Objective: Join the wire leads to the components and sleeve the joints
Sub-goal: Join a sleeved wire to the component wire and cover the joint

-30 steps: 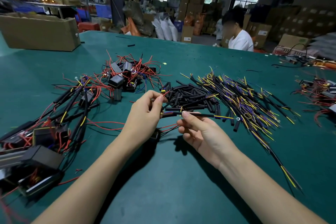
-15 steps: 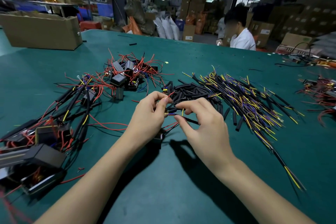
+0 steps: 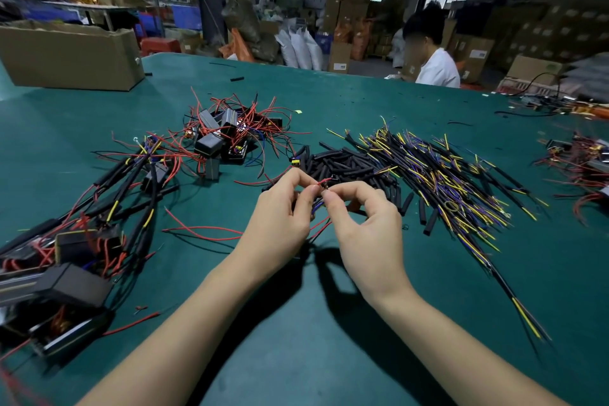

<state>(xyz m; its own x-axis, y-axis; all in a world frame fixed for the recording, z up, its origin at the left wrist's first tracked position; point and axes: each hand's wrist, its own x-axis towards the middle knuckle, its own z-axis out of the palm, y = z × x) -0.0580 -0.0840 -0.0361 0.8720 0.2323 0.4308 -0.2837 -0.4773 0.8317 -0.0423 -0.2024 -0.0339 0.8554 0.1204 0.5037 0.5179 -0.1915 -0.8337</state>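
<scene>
Head view, item by item. Your left hand (image 3: 280, 217): thumb and forefinger pinched on a red lead (image 3: 324, 182), other fingers curled. Your right hand (image 3: 365, 224): thumb and forefinger pinched on the meeting wire ends just beside the left fingertips; a blue wire (image 3: 317, 206) drops below the pinch. Change: a second ago the right hand held a sleeved lead stretched out to its right; half a second ago it closed in; now both pinches touch tip to tip, so the work has likely gone from picking up to twisting the joint. Whether the joint is made, you cannot tell; it is too small. Sleeves (image 3: 349, 168): black heap just beyond your fingertips, so one is handy for the next step. Prepared leads (image 3: 445, 181), yellow and purple: fanned out beyond and right of the right fingers. Black components (image 3: 216, 138) with red wires: beyond and left of the left fingers. Finished pieces (image 3: 131, 194): well left.
</scene>
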